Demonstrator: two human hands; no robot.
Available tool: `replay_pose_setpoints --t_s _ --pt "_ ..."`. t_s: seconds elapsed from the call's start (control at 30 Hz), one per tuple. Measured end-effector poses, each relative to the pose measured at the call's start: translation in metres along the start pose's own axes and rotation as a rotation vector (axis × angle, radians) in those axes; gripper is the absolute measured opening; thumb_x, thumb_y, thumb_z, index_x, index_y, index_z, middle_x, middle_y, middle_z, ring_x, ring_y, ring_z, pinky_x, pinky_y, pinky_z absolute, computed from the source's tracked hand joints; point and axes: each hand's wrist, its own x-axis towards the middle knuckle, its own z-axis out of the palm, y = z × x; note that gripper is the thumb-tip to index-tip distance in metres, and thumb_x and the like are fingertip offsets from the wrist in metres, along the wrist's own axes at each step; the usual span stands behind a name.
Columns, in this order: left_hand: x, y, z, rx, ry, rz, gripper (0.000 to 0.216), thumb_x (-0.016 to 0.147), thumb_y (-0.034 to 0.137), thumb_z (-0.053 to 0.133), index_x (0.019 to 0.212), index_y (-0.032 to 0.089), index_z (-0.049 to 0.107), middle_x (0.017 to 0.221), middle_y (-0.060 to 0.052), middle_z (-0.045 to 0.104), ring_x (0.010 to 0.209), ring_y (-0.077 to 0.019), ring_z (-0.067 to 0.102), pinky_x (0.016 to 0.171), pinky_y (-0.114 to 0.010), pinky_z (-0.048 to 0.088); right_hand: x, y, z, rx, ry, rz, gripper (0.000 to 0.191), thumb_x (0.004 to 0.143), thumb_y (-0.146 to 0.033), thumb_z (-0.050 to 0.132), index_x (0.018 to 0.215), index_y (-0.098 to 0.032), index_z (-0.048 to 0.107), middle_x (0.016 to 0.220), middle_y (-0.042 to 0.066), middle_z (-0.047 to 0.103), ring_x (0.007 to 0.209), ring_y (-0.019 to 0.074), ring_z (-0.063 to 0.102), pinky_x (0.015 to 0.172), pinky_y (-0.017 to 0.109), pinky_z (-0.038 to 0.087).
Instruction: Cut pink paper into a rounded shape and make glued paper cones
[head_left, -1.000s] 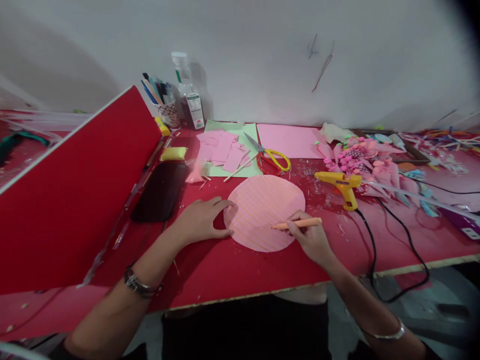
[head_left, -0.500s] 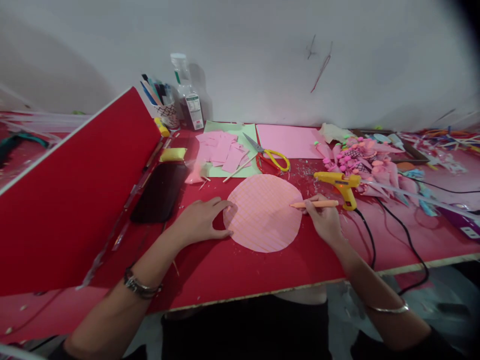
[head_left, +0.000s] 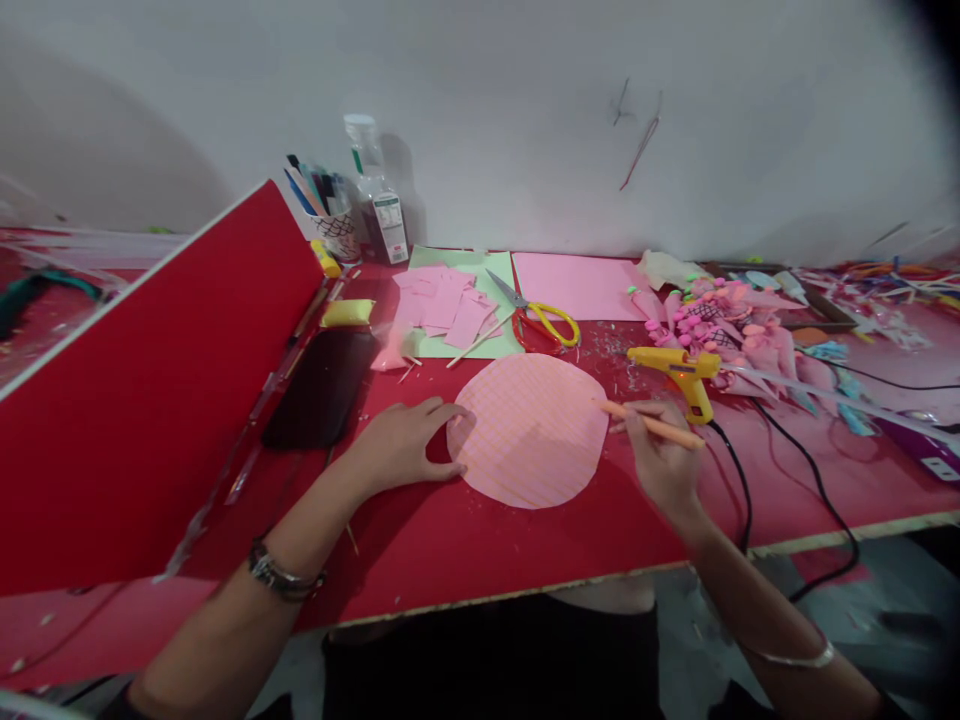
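Note:
A round pink paper disc point(head_left: 529, 430) with a fine grid pattern lies flat on the red table point(head_left: 465, 540). My left hand point(head_left: 401, 442) rests on the table at the disc's left edge, with finger and thumb spread against that edge. My right hand point(head_left: 661, 455) is closed round an orange pencil point(head_left: 651, 424), whose tip touches the disc's right edge. A yellow glue gun point(head_left: 679, 372) stands just behind my right hand.
Yellow-handled scissors point(head_left: 541, 317), loose pink paper scraps point(head_left: 446, 300) on a green sheet and a pink sheet point(head_left: 576, 283) lie behind the disc. A red board point(head_left: 150, 390) leans at the left beside a black phone point(head_left: 322, 385). Pink craft pieces point(head_left: 720, 320) and black cables point(head_left: 795, 500) crowd the right.
My right hand has carried the pencil from the disc's lower right up and outward to its right edge. The pencil now slants. My left hand has stayed put.

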Motion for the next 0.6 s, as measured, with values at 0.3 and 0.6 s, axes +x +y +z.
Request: replay_pose_setpoints --t_s 0.3,0.6 --pt "0.001 -0.002 0.003 -0.008 0.001 -0.005 0.061 0.070 0.059 0.048 0.120 0.026 0.042 0.113 -0.007 0.056 0.093 -0.0268 0.056 0.076 -0.037 0.041 -0.031 -0.032 0.012 0.188 -0.624 0.161 0.019 0.082 -0.026 0.046 0.066 -0.018 0.050 0.059 -0.001 0.054 0.055 0.0118 0.054 0.051 0.023 0.042" --pt "0.001 -0.002 0.003 -0.023 0.010 -0.013 0.061 0.069 0.059 0.048 0.120 0.026 0.043 0.110 -0.007 0.057 0.091 -0.0255 0.056 0.076 -0.035 0.040 -0.033 -0.036 0.015 0.147 -0.656 0.123 0.017 0.079 -0.023 0.048 0.063 -0.019 0.051 0.060 -0.001 0.054 0.056 0.0119 0.051 0.051 0.023 0.040"
